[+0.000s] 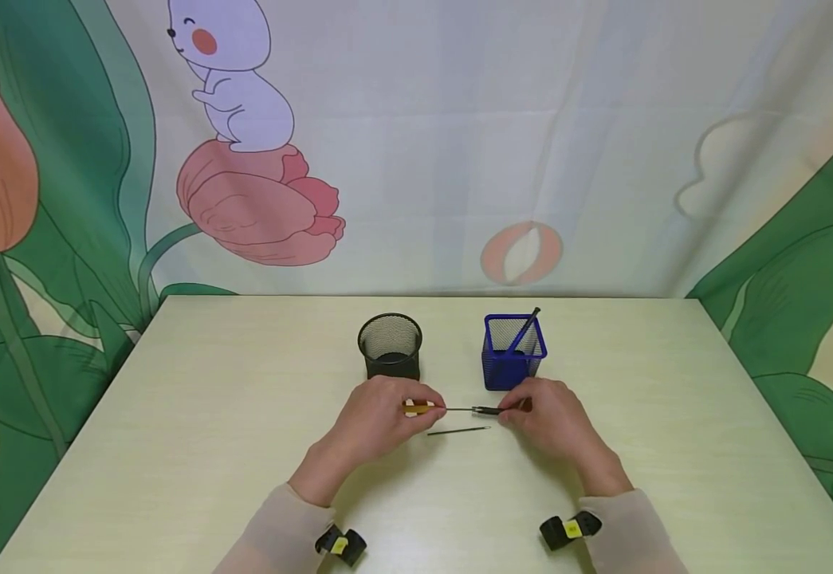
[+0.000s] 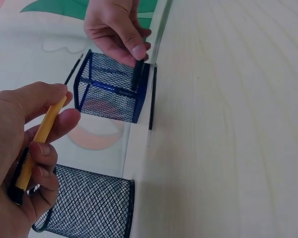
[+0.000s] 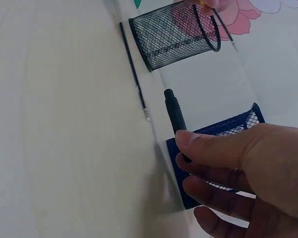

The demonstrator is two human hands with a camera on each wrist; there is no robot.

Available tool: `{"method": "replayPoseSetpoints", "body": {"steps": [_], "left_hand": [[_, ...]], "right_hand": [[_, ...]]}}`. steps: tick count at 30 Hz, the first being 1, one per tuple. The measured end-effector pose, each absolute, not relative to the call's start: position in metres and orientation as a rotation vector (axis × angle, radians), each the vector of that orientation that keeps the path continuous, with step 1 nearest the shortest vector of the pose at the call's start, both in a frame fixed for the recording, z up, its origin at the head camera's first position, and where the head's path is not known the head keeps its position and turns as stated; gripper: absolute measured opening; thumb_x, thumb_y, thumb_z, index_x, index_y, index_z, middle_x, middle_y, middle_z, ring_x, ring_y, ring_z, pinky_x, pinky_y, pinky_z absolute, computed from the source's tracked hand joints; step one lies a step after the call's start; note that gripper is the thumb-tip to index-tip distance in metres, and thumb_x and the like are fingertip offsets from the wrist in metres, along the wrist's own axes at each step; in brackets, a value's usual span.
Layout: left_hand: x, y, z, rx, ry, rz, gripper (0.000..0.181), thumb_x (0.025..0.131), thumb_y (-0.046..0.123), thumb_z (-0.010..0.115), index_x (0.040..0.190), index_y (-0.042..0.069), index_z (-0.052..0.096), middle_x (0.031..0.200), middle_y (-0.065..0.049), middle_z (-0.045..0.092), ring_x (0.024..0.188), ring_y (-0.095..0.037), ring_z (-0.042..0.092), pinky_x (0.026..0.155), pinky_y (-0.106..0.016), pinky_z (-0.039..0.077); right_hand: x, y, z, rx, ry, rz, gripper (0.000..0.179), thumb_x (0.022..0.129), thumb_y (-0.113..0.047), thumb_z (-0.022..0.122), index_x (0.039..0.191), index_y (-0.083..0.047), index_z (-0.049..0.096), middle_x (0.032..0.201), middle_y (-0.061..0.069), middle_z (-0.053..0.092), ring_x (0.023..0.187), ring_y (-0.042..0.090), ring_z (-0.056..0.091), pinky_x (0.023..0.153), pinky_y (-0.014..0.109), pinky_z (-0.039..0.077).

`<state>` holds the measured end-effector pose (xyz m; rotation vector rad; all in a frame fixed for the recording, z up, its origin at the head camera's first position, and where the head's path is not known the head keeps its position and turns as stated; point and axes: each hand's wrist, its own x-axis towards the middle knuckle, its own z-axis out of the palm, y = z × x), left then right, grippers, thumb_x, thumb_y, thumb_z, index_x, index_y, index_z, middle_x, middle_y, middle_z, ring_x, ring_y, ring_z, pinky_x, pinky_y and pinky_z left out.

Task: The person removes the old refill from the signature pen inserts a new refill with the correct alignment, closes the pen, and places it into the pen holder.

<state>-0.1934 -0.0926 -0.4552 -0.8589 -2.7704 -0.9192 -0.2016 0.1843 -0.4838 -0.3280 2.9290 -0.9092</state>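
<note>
My left hand [image 1: 380, 418] grips a yellow pen barrel [image 2: 45, 124] with a black clip end. A thin dark refill [image 2: 72, 70] sticks out of its front, pointing toward the other hand. Between thumb and fingers my right hand [image 1: 548, 414] pinches a short black pen grip section [image 3: 175, 111], its narrower end showing in the right wrist view. In the head view the refill tip and this black piece line up closely. A loose dark refill [image 1: 459, 431] with a clear end lies on the table just in front of the hands.
Behind the left hand stands a round black mesh pen holder [image 1: 392, 368]. A square blue mesh pen holder [image 1: 508, 373] stands behind the right hand, with a dark pen [image 1: 528, 325] leaning in it. The pale table [image 1: 172, 446] ends at a printed curtain [image 1: 423, 159].
</note>
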Motion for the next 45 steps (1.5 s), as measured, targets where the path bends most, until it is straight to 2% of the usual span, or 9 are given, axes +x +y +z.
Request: {"method": "replayPoseSetpoints", "body": {"steps": [27,34,45], "left_hand": [[-0.197,-0.100,-0.456,-0.836,-2.743,-0.896,0.005,0.093,0.030,0.079,0.096,0.030,0.082,0.086,0.016,0.076,0.073,0.002,0.064,0.064,-0.019,0.049],[-0.197,-0.100,-0.456,-0.841,-2.737,-0.897,0.005,0.093,0.030,0.079,0.097,0.029,0.083,0.085,0.015,0.076,0.073,0.002,0.064,0.064,-0.020,0.049],[-0.197,-0.098,-0.457,-0.846,-2.741,-0.913,0.004,0.093,0.031,0.079,0.095,0.030,0.082,0.086,0.016,0.076,0.075,0.001,0.065,0.065,-0.019,0.050]], "right_hand": [[-0.191,0.200,-0.446,-0.570,2.949,-1.050,0.006,0.088,-0.017,0.083,0.093,-0.017,0.082,0.084,-0.009,0.071,0.077,0.008,0.064,0.065,0.025,0.045],[-0.190,0.200,-0.444,-0.564,2.921,-1.051,0.007,0.088,-0.017,0.083,0.092,-0.022,0.081,0.085,-0.011,0.070,0.076,0.008,0.063,0.063,0.025,0.047],[-0.189,0.195,-0.442,-0.560,2.900,-1.059,0.008,0.088,-0.015,0.083,0.092,-0.021,0.081,0.087,-0.009,0.071,0.078,0.009,0.063,0.062,0.025,0.047]]}}
